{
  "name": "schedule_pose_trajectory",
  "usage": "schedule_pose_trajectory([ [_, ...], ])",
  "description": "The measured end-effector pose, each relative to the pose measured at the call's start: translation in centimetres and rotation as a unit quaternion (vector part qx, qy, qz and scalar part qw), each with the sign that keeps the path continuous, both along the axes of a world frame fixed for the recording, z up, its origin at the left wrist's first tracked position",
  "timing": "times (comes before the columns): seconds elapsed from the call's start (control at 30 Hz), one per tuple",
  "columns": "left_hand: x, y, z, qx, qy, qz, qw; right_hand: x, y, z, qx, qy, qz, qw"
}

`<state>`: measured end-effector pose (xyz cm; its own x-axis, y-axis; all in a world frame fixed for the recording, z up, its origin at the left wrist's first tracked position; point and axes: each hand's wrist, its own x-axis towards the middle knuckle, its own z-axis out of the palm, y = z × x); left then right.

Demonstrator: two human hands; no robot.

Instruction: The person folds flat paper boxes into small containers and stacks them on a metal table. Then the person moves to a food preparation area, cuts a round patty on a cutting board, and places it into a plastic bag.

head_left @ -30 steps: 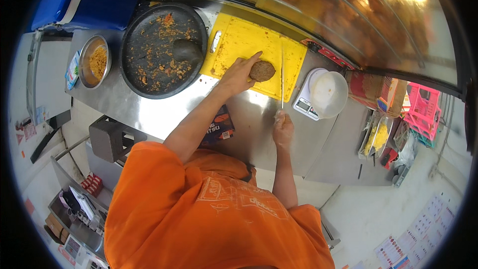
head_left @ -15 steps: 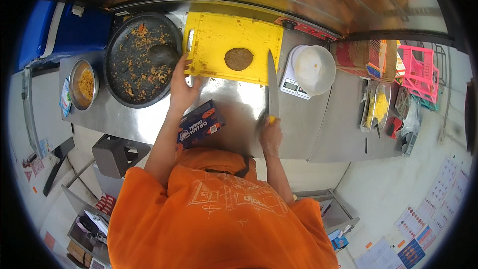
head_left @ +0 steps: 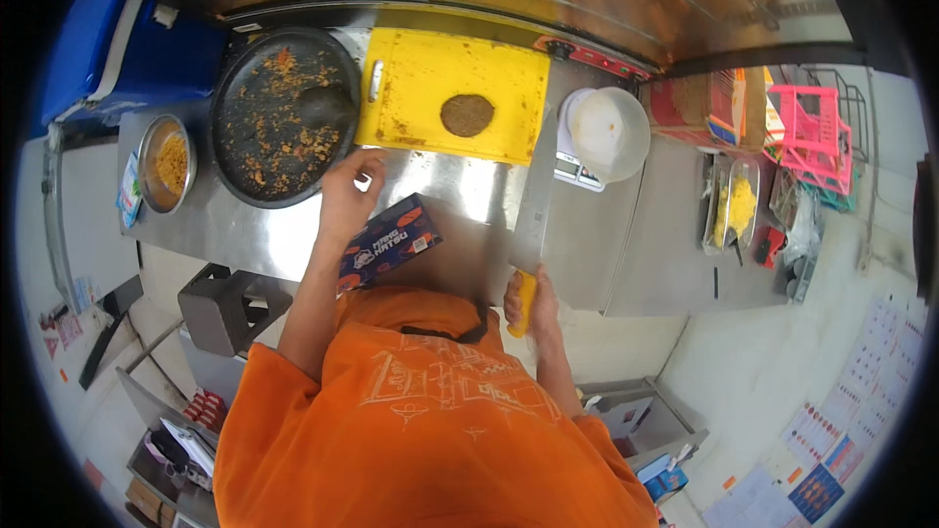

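My right hand (head_left: 539, 306) grips the yellow handle of a large knife (head_left: 534, 205). Its long blade points away from me, to the right of a yellow cutting board (head_left: 430, 59). A round brown patty (head_left: 468, 115) lies on the board. My left hand (head_left: 348, 198) hovers between the board's near left corner and a dark printed box (head_left: 396, 242). Its thumb and finger curl together into a loop, and I see nothing held in them. The box stands close in front of my body.
Left of the board sits a black stone mortar (head_left: 230, 161) with orange crumbs and a pestle (head_left: 325, 110). Beside it is a metal bowl (head_left: 145, 171) of yellow crumbs. A white bowl (head_left: 634, 147) rests on a scale (head_left: 577, 172) at right; a cardboard box (head_left: 685, 108) and a tray (head_left: 711, 210) stand farther right.
My right hand has drawn the knife back toward me, away from the board. My left hand has come back from the board's left edge, its spread fingers now curled together.
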<state>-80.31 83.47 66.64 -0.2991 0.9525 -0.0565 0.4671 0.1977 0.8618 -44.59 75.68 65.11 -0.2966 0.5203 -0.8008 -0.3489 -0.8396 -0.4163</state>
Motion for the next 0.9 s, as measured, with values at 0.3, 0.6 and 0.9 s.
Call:
schedule_pose_trajectory([
  [0.3,1.5,-1.9,0.5,-0.083,-0.066,0.024,0.994,-3.7,6.2,0.6,0.036,-0.217,0.136,0.966],
  [0.6,11.5,6.6,0.0,0.061,-0.15,-0.235,0.958,-5.7,10.7,1.5,0.145,-0.42,0.352,0.824],
  [0.9,17.4,11.5,-2.2,0.095,-0.159,-0.256,0.949,-5.7,10.6,2.6,0.15,-0.435,0.388,0.799],
])
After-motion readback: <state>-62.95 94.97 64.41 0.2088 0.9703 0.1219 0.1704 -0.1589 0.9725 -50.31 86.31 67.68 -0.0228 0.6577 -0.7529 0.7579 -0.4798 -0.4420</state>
